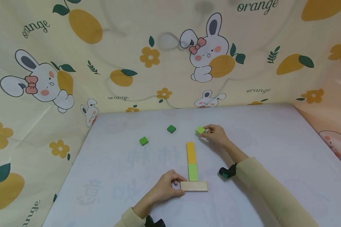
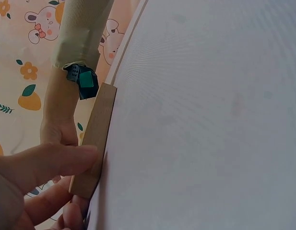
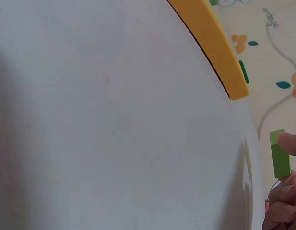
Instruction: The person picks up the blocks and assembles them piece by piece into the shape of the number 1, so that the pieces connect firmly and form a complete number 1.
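Head view: left hand [image 1: 167,186] at near centre, thumb and fingers pinching the left end of a plain wooden block [image 1: 196,186], which lies crosswise on the white table [image 1: 272,138]. Light-green rectangular block [image 1: 193,172] touches its far long edge; yellow-orange block [image 1: 190,153] continues end to end beyond that. Right hand [image 1: 216,135] farther off, to the right, pinching a light-green cube [image 1: 200,130] past the yellow-orange block's far end. Dark-green cube [image 1: 171,129] to the left of it, apart; mid-green cube [image 1: 143,141] farther left and slightly nearer. Printed rabbit-and-orange cloth [image 1: 159,34] behind the table.

Left wrist view: thumb pressed on one face of the wooden block, fingers at its other side, narrow grip. Right forearm with beige sleeve [image 2: 83,33] and black wrist device [image 2: 83,82] beyond.

Right wrist view: light-green cube at the right side, between thumb and fingers; hand cut by frame. Yellow-orange block at top. Green sliver beside it, possibly a loose cube, too little shows.
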{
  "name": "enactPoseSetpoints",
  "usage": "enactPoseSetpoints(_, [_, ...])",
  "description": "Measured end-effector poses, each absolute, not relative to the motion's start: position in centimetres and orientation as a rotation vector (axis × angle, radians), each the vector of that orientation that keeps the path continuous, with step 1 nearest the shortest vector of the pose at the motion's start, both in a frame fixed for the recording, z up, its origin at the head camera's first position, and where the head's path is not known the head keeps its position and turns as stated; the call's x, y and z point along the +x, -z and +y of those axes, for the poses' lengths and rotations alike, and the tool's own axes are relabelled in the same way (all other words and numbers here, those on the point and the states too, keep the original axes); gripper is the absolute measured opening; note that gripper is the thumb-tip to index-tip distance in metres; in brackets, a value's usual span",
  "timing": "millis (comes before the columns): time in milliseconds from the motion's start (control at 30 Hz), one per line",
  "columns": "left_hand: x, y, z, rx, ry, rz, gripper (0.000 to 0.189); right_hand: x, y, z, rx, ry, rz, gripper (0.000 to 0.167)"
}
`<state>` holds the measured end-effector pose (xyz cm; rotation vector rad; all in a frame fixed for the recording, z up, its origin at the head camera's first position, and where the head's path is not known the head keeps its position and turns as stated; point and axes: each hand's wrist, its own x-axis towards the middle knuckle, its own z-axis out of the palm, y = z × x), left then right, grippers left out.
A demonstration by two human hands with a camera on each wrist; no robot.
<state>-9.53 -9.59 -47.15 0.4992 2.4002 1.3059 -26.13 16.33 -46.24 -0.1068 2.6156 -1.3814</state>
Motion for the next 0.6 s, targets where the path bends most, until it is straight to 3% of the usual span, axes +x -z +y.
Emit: enactPoseSetpoints(600, [-9.5, 47.0, -9.5, 0.507, -1.314, 2.391, 0.031, -25.4, 47.1, 15.0, -0.135, 1.390, 2.588, 0.041])
